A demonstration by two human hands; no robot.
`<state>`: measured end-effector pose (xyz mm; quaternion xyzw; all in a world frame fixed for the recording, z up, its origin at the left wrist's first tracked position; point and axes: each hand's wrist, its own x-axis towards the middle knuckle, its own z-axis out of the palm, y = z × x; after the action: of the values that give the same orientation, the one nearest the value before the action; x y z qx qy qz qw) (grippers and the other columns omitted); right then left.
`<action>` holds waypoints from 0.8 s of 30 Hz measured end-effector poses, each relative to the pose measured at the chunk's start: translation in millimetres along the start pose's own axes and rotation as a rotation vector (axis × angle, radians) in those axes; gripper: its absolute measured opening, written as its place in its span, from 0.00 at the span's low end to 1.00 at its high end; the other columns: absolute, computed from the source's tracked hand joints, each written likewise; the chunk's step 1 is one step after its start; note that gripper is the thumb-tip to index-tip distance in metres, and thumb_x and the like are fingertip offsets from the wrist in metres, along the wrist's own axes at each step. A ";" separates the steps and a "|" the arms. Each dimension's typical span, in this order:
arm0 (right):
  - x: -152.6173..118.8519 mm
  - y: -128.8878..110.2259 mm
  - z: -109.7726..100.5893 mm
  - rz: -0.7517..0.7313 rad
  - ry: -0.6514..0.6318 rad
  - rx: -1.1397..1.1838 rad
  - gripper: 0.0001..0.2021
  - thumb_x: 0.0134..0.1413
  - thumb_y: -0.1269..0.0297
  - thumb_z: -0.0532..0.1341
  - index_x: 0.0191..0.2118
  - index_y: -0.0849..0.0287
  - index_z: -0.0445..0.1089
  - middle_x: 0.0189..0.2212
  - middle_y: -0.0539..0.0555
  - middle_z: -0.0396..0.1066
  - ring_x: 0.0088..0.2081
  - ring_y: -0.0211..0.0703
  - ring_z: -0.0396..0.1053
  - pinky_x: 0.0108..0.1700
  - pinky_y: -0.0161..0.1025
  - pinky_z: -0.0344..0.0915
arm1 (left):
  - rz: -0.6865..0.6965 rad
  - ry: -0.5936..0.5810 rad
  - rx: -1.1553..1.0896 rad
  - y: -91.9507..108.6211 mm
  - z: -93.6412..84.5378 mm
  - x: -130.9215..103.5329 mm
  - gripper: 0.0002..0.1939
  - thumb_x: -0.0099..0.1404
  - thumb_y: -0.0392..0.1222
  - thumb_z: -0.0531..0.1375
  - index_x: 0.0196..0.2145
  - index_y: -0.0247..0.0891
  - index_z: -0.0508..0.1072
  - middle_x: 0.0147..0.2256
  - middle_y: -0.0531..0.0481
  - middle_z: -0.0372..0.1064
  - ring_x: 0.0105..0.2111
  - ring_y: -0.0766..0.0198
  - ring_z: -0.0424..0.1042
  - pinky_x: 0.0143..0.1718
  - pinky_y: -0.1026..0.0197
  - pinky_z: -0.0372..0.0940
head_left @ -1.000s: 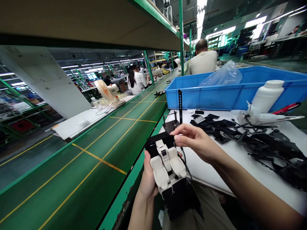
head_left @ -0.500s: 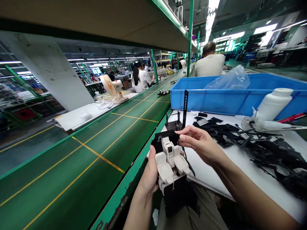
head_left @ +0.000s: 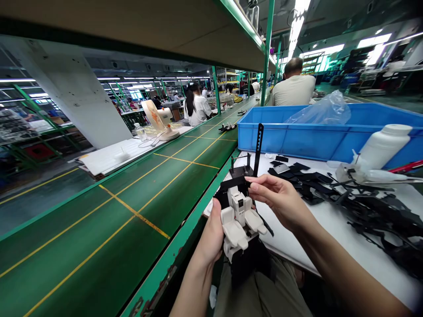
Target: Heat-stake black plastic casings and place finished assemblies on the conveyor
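My left hand (head_left: 212, 231) is closed around the left side of a small toy-car interior (head_left: 238, 226) with white seats, a white centre console and black parts. It is held tilted above my lap. At its top edge, thumb and fingers of my right hand (head_left: 274, 193) pinch the end of a black strip (head_left: 236, 182). A black flap (head_left: 247, 262) hangs from the lower end of the interior. My left fingers are mostly hidden beneath it. Just beyond stands a black fixture (head_left: 241, 171) with upright posts and a tall slotted black strap (head_left: 258, 147).
To the left runs a green conveyor belt (head_left: 145, 193) carrying small assemblies (head_left: 227, 127) farther along. A blue bin (head_left: 297, 141) with a plastic bag stands behind the white table (head_left: 280, 233). Black pieces (head_left: 373, 211) and a white bottle (head_left: 388, 145) are at right. Two people sit ahead.
The camera view has shifted slightly. The toy-car interior appears a little farther right, still in my left hand, with my right hand still pinching the strip at its top.
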<state>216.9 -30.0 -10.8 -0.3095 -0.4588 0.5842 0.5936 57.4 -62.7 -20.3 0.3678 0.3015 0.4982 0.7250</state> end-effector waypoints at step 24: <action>3.2 -0.9 1.9 0.031 -0.023 -0.003 0.11 0.51 0.58 0.68 0.40 0.55 0.73 0.40 0.51 0.72 0.40 0.37 0.69 0.41 0.32 0.68 | -0.065 0.059 -0.061 -4.1 -3.0 9.2 0.40 0.58 0.69 0.53 0.54 0.32 0.69 0.45 0.37 0.74 0.49 0.45 0.71 0.55 0.48 0.60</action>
<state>215.3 -27.3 -8.6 -0.3108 -0.4617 0.5960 0.5789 60.0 -54.3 -26.0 0.3208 0.3193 0.4942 0.7422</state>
